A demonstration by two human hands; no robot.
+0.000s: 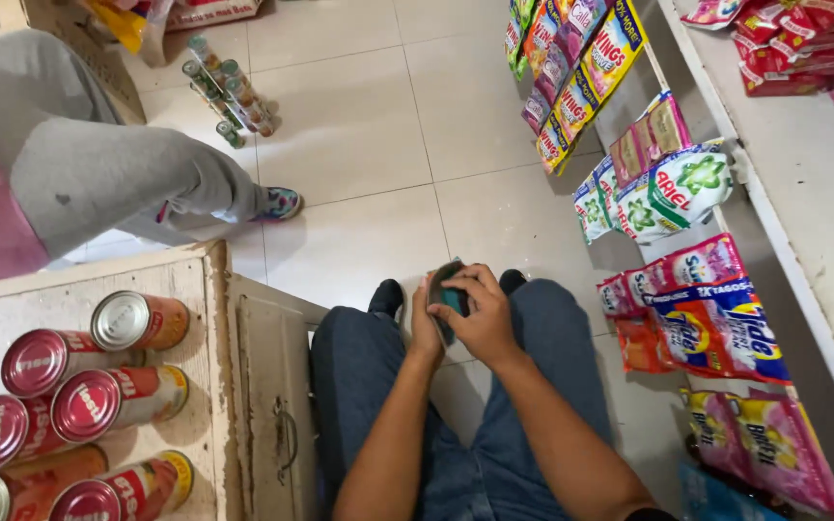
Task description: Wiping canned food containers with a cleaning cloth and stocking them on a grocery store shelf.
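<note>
I sit with my knees apart over a white tiled floor. Both hands meet in front of me around a small dark can with a teal label (452,297). My left hand (425,323) cups its left side. My right hand (480,314) wraps over its top and right side, fingers curled across it. Most of the can is hidden by my fingers.
Several red tin cans (98,386) lie on their sides on a worn wooden crate top (209,386) at lower left. Hanging sachet strips and detergent packs (673,198) line a shelf on the right. Another person in grey trousers (98,174) sits at upper left, with bottles (229,92) beyond.
</note>
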